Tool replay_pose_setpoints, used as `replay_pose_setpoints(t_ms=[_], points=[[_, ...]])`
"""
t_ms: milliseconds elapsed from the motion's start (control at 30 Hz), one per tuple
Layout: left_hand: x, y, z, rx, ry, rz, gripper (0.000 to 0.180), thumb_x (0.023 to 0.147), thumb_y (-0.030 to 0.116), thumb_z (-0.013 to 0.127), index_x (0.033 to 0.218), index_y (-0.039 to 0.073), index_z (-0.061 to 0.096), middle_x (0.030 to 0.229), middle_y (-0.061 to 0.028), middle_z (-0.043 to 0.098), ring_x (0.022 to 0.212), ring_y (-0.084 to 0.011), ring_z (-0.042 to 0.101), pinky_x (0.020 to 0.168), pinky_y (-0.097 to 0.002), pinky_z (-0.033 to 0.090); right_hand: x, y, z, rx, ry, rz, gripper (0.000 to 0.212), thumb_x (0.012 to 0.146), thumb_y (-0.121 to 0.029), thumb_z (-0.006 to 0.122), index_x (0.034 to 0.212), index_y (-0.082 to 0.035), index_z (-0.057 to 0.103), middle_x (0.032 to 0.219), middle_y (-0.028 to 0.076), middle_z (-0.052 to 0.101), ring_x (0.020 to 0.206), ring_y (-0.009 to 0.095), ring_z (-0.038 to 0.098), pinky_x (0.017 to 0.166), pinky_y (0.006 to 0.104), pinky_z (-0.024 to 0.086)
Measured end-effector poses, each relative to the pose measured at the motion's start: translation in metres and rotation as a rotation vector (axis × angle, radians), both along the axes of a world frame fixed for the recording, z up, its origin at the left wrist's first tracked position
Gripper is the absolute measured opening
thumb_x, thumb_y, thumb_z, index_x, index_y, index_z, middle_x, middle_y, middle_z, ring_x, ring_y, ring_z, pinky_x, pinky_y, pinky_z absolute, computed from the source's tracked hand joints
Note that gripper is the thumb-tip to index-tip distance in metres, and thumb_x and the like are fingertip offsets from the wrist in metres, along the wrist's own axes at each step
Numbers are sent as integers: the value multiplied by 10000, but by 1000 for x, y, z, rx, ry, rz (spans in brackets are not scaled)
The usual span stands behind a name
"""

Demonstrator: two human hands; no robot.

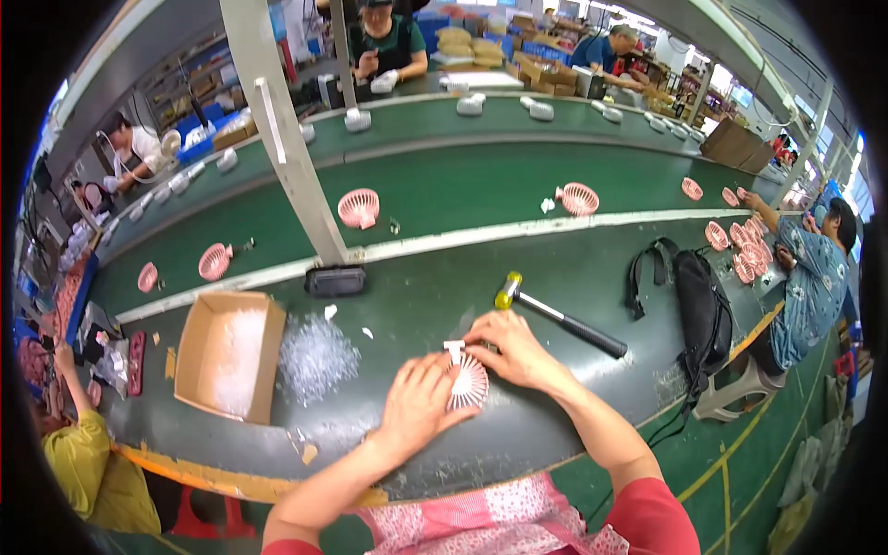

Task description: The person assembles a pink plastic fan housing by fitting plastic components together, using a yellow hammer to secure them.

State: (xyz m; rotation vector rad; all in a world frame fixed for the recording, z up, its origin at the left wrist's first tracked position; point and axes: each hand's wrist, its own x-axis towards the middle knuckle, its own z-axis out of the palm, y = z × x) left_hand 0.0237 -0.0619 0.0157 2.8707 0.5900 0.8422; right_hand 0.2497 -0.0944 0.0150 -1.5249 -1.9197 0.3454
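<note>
A round pink fan grille (467, 382) lies flat on the green table (407, 305) in front of me. My left hand (418, 404) rests on its left side, palm down. My right hand (511, 349) presses on its upper right edge, fingertips by a small white piece (454, 350) at the top of the grille. Both hands touch the grille; neither lifts it.
A mallet with a yellow head (555, 314) lies just right of my hands. A heap of small clear parts (317, 356) and an open cardboard box (231, 353) sit to the left. A black backpack (701, 310) lies at right. Pink grilles ride the conveyor (359, 207). Other people work around.
</note>
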Motion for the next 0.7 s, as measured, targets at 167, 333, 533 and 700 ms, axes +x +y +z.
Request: replay_pose_setpoints(t_ms=[167, 333, 533, 700], points=[[2, 6, -4, -3, -26, 0, 662, 762, 434, 782, 1212, -16, 599, 1262, -156, 580, 1193, -303, 533, 1010, -452, 417, -9, 3, -7, 118, 3, -131, 99, 876, -76, 683, 969, -42, 690, 1013, 75, 638, 1033, 291, 555, 932, 403, 401], [1, -1, -5, -42, -15, 25, 657, 739, 397, 810, 1209, -11, 601, 1274, -141, 575, 1177, -302, 538, 958, -422, 457, -16, 2, -16, 156, 50, -146, 65, 860, -27, 676, 925, -19, 681, 985, 83, 645, 1026, 292, 566, 938, 403, 403], [0, 3, -8, -65, -67, 76, 609, 730, 331, 825, 1190, -4, 610, 1274, -138, 575, 1182, -314, 550, 947, -425, 489, 6, 4, 4, 270, 7, -209, 297, 874, -67, 667, 1163, -26, 610, 1188, 157, 571, 1091, 346, 553, 963, 424, 421], [2, 3, -3, 0, -87, 62, 586, 716, 302, 835, 1165, -8, 623, 1201, -129, 606, 1160, -306, 569, 953, -418, 481, 50, -4, -2, -76, -361, -551, 293, 906, -88, 648, 1193, -54, 597, 1138, 145, 581, 1066, 365, 542, 900, 462, 450]])
